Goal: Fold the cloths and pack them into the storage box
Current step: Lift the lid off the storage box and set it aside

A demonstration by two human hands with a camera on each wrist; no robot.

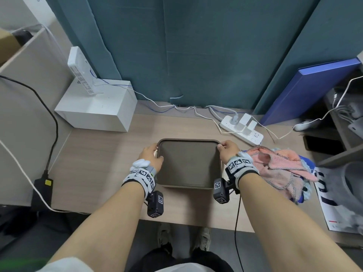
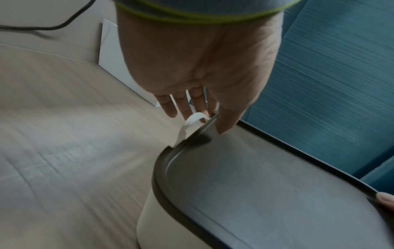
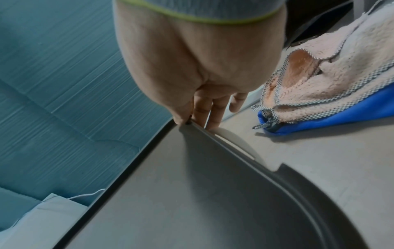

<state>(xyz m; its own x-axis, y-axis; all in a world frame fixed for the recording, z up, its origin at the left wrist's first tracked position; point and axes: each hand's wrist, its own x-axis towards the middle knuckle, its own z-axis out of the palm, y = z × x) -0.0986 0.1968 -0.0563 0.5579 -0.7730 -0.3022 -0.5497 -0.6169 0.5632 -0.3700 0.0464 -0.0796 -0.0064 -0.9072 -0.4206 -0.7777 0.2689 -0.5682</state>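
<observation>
The storage box stands mid-desk under a brown lid (image 1: 188,163). My left hand (image 1: 155,155) grips the lid's left edge, thumb on top and fingers underneath. My right hand (image 1: 225,147) pinches the far right corner of the lid in the same way. In the left wrist view my left hand (image 2: 211,118) holds the lid (image 2: 266,193) beside a white latch (image 2: 192,123), above the white box wall (image 2: 149,219). In the right wrist view my right hand (image 3: 196,121) clamps the lid rim (image 3: 202,193). A loose pile of pink cloths (image 1: 280,167) over a blue cloth (image 3: 341,114) lies just right of the box.
A white carton (image 1: 96,108) sits at the back left. A power strip (image 1: 241,130) with plugs and trailing cables lies behind the box. At the right are a blue folder (image 1: 306,91), a black phone (image 1: 322,146) and a printed sheet (image 1: 334,203). A black adapter (image 1: 42,191) lies far left.
</observation>
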